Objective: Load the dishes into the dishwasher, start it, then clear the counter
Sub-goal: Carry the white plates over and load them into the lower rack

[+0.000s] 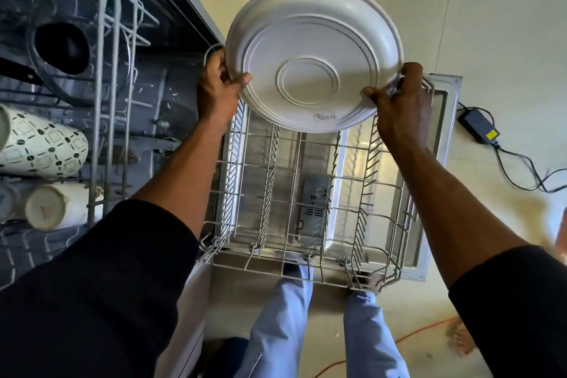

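The pale floor (506, 24) carried a black power adapter (478, 126) and an orange cord (423, 329). The upper rack (102, 40) held a patterned cup (43, 147) on its side.

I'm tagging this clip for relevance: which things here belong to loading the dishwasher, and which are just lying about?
Job: plate, held by left hand and right hand; lower rack; patterned mug in upper rack.
Lying about: power adapter and orange cable, both on the floor.

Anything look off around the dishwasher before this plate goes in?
A black power adapter and its cable lie loose on the floor right beside the open dishwasher door, an odd spot, probably a trip hazard. Nothing else stands out.
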